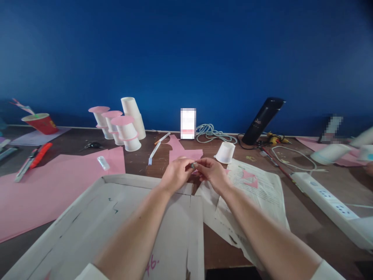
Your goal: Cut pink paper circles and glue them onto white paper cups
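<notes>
My left hand (176,174) and my right hand (215,174) meet in the middle of the table, fingertips pinched together. Between them is a small greyish piece (192,165), too small to make out its kind. Beneath the fingers, part of the tabletop is hidden. Just beyond lies cut pink paper (186,155). A white paper cup (225,152) stands upside down past my right hand. Under my right wrist spreads a crumpled printed sheet (266,194) with a pink scrap (250,179) on it. My left forearm crosses a shallow white cardboard box lid (87,217).
At the left back stand stacked paper cups with pink discs (128,134). Large pink sheets (67,175) bear an eraser (103,163); an orange utility knife (40,154) lies nearby. A black bottle (262,121), cables (214,133) and a power strip (326,206) are on the right.
</notes>
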`<action>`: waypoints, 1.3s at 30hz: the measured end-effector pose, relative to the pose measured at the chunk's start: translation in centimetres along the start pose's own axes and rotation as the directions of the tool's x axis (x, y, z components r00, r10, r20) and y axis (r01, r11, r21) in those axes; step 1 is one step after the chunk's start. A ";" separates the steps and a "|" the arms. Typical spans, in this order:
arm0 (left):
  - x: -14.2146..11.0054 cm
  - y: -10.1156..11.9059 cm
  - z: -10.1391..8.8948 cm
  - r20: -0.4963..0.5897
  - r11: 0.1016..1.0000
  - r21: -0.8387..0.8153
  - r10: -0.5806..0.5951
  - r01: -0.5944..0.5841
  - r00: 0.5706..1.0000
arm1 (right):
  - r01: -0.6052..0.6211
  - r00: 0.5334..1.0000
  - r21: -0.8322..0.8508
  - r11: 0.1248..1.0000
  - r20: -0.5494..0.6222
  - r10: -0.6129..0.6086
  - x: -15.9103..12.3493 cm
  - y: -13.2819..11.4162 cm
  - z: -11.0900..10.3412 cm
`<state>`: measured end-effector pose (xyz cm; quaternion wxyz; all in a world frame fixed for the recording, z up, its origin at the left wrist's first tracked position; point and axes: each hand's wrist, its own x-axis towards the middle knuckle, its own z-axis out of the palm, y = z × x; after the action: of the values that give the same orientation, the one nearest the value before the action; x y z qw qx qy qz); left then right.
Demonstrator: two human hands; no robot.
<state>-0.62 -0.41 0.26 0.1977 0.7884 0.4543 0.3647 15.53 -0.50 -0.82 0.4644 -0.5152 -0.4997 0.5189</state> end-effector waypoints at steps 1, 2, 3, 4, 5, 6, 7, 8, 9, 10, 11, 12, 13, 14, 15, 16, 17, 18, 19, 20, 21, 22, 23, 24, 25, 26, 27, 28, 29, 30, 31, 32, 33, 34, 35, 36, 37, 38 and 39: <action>0.0 0.0 0.1 -0.006 1.000 0.024 -0.003 0.003 1.000 | 0.062 0.997 -0.062 0.996 -0.030 -0.064 0.0 0.0 0.0; 0.0 -0.1 0.1 -0.013 0.999 0.044 -0.006 0.006 1.000 | 0.133 0.988 -0.133 0.982 -0.056 -0.141 -0.1 0.0 0.1; 0.0 -0.1 0.2 -0.019 0.998 0.059 -0.009 0.010 1.000 | 0.202 0.973 -0.207 0.957 -0.071 -0.220 -0.1 0.0 0.1; 0.0 -0.1 0.2 -0.022 0.997 0.070 -0.012 0.013 1.000 | 0.259 0.954 -0.275 0.926 -0.075 -0.289 -0.2 0.0 0.1; 0.0 -0.2 0.3 -0.022 0.997 0.079 -0.013 0.015 1.000 | 0.300 0.938 -0.329 0.896 -0.070 -0.340 -0.2 0.0 0.1; 0.0 -0.2 0.3 -0.021 0.996 0.085 -0.013 0.014 1.000 | 0.322 0.928 -0.368 0.872 -0.060 -0.368 -0.2 0.0 0.1; -0.1 -0.2 0.3 -0.017 0.996 0.092 -0.011 0.013 1.000 | 0.327 0.925 -0.391 0.860 -0.052 -0.376 -0.2 0.0 0.1; -0.1 -0.2 0.3 -0.015 0.995 0.099 -0.010 0.012 1.000 | 0.321 0.928 -0.397 0.860 -0.048 -0.368 -0.3 0.0 0.1; -0.1 -0.3 0.3 -0.012 0.994 0.106 -0.010 0.011 1.000 | 0.308 0.935 -0.385 0.870 -0.048 -0.352 -0.3 0.0 0.1; -0.1 -0.3 0.3 -0.011 0.994 0.112 -0.009 0.010 1.000 | 0.291 0.943 -0.359 0.887 -0.048 -0.329 -0.3 -0.1 0.2; -0.1 -0.3 0.3 -0.009 0.993 0.119 -0.009 0.011 1.000 | 0.269 0.953 -0.321 0.908 -0.046 -0.299 -0.3 -0.2 0.2; -0.2 -0.3 0.3 -0.009 0.992 0.126 -0.010 0.011 1.000 | 0.243 0.964 -0.274 0.930 -0.040 -0.264 -0.3 -0.3 0.3; -0.2 -0.3 0.3 -0.010 0.991 0.133 -0.012 0.013 1.000 | 0.214 0.974 -0.224 0.951 -0.029 -0.226 -0.4 -0.3 0.3; -0.2 -0.3 0.3 -0.012 0.990 0.140 -0.014 0.015 1.000 | 0.182 0.982 -0.176 0.967 -0.014 -0.188 -0.4 -0.4 0.3; -0.2 -0.3 0.2 -0.015 0.989 0.148 -0.019 0.021 1.000 | 0.153 0.988 -0.135 0.979 0.002 -0.154 -0.4 -0.5 0.3; -0.2 -0.4 0.2 -0.018 0.987 0.158 -0.027 0.029 0.999 | 0.128 0.992 -0.104 0.986 0.016 -0.127 -0.4 -0.5 0.3; -0.2 -0.5 0.2 -0.019 0.985 0.168 -0.037 0.040 0.999 | 0.112 0.994 -0.082 0.990 0.026 -0.110 -0.4 -0.5 0.3; -0.1 -0.6 0.2 -0.021 0.983 0.177 -0.050 0.053 0.999 | 0.102 0.994 -0.071 0.992 0.033 -0.100 -0.4 -0.5 0.2; -0.1 -0.7 0.2 -0.023 0.980 0.186 -0.065 0.068 0.998 | 0.098 0.995 -0.073 0.992 0.033 -0.096 -0.3 -0.4 0.0; -0.1 -0.9 0.2 -0.025 0.978 0.193 -0.081 0.084 0.996 | 0.100 0.995 -0.088 0.991 0.025 -0.098 -0.2 -0.3 -0.2; -0.1 -1.1 0.2 -0.026 0.975 0.197 -0.097 0.100 0.995 | 0.109 0.994 -0.122 0.987 0.006 -0.109 -0.1 -0.2 -0.4; -0.1 -1.2 0.2 -0.028 0.973 0.199 -0.111 0.115 0.993 | 0.127 0.991 -0.176 0.976 -0.025 -0.133 0.0 -0.1 -0.6; 0.0 -1.4 0.3 -0.026 0.971 0.202 -0.124 0.127 0.992 | 0.153 0.983 -0.247 0.957 -0.062 -0.173 0.2 -0.1 -0.9; 0.0 -1.4 0.3 -0.019 0.968 0.209 -0.136 0.137 0.990 | 0.185 0.969 -0.335 0.924 -0.097 -0.229 0.3 0.0 -1.2; 0.0 -1.5 0.3 -0.009 0.965 0.220 -0.147 0.145 0.989 | 0.217 0.949 -0.430 0.876 -0.119 -0.293 0.4 0.0 -1.4; 0.0 -1.5 0.3 0.006 0.960 0.235 -0.157 0.151 0.988 | 0.244 0.926 -0.524 0.816 -0.125 -0.357 0.5 0.1 -1.6; 0.0 -1.4 0.3 0.022 0.955 0.252 -0.166 0.155 0.986 | 0.263 0.905 -0.607 0.750 -0.115 -0.410 0.5 0.1 -1.7; 0.0 -1.4 0.4 0.037 0.950 0.270 -0.171 0.155 0.985 | 0.273 0.889 -0.679 0.681 -0.093 -0.449 0.5 0.1 -1.7; 0.0 -1.3 0.4 0.050 0.947 0.283 -0.174 0.153 0.983 | 0.277 0.879 -0.741 0.612 -0.063 -0.473 0.4 0.1 -1.7; 0.0 -1.2 0.4 0.059 0.944 0.293 -0.177 0.153 0.982 | 0.277 0.872 -0.792 0.544 -0.031 -0.489 0.3 0.1 -1.6; 0.0 -1.2 0.3 0.065 0.942 0.299 -0.181 0.154 0.981 | 0.276 0.867 -0.836 0.474 0.004 -0.498 0.2 0.1 -1.4; 0.0 -1.2 0.3 0.068 0.941 0.301 -0.187 0.158 0.980 | 0.278 0.863 -0.872 0.402 0.042 -0.504 0.0 0.0 -1.2; 0.0 -1.2 0.3 0.071 0.941 0.298 -0.191 0.162 0.979 | 0.282 0.858 -0.902 0.327 0.085 -0.507 -0.1 0.0 -1.0; 0.0 -1.2 0.3 0.075 0.943 0.291 -0.194 0.165 0.978 | 0.289 0.853 -0.924 0.250 0.129 -0.506 -0.2 0.0 -0.8; -0.1 -1.2 0.2 0.076 0.945 0.281 -0.194 0.165 0.978 | 0.293 0.849 -0.940 0.176 0.171 -0.499 -0.3 -0.1 -0.6; -0.1 -1.3 0.2 0.077 0.949 0.270 -0.189 0.162 0.979 | 0.293 0.850 -0.950 0.105 0.208 -0.484 -0.3 -0.1 -0.5; -0.2 -1.3 0.2 0.076 0.952 0.260 -0.184 0.158 0.980 | 0.289 0.855 -0.956 0.041 0.239 -0.461 -0.4 -0.2 -0.3; -0.2 -1.3 0.2 0.074 0.954 0.256 -0.180 0.156 0.981 | 0.282 0.862 -0.959 -0.017 0.262 -0.435 -0.5 -0.2 -0.1; -0.2 -1.3 0.2 0.073 0.954 0.256 -0.180 0.156 0.981 | 0.276 0.869 -0.959 -0.068 0.279 -0.408 -0.6 -0.3 0.0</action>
<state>-1.32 0.07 -0.76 0.1487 0.7821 0.5518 0.2485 15.56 -1.06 -0.51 0.1173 -0.5688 -0.8035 -0.1311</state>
